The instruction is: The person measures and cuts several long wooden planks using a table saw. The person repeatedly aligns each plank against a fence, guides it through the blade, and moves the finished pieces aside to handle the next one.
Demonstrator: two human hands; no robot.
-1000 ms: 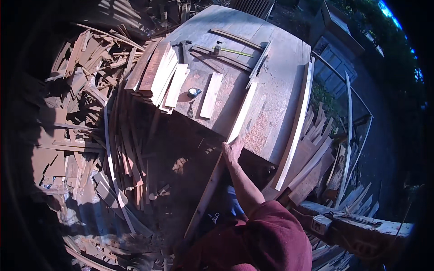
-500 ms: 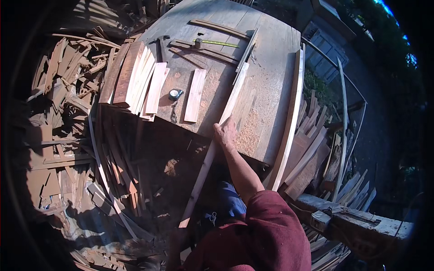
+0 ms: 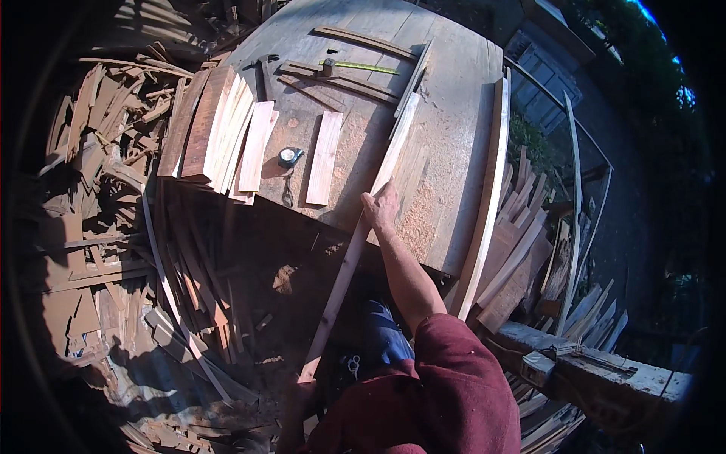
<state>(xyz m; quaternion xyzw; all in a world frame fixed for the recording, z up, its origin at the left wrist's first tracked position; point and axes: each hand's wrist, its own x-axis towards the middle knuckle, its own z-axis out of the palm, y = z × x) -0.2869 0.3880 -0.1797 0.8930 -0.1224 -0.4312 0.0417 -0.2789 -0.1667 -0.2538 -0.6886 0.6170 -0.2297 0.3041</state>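
A long, narrow wooden board [image 3: 336, 299] runs from my lap area up onto the wooden table [image 3: 465, 98]. My right hand [image 3: 382, 206] is closed round it at the table's near edge. Deep in shadow, my left hand [image 3: 302, 390] is at the board's near end and seems closed on it, its fingers barely showing. The board's far part lies on the tabletop, close to a dark strip [image 3: 414, 77]. To the left are a short pale board [image 3: 325, 157] and a round tape measure [image 3: 287, 157].
Stacked boards [image 3: 204, 125] stand at the table's left edge, near a hammer [image 3: 262, 76]. Dark strips and a yellow measuring tape [image 3: 367, 67] lie farther back. Sawdust [image 3: 416, 219] covers the near right; a long beam [image 3: 488, 200] leans along the right edge. Scrap wood [image 3: 98, 166] is heaped left.
The long board has slid slightly away from me along the table, and my right hand has moved a little the same way. The whole view has shifted slightly.
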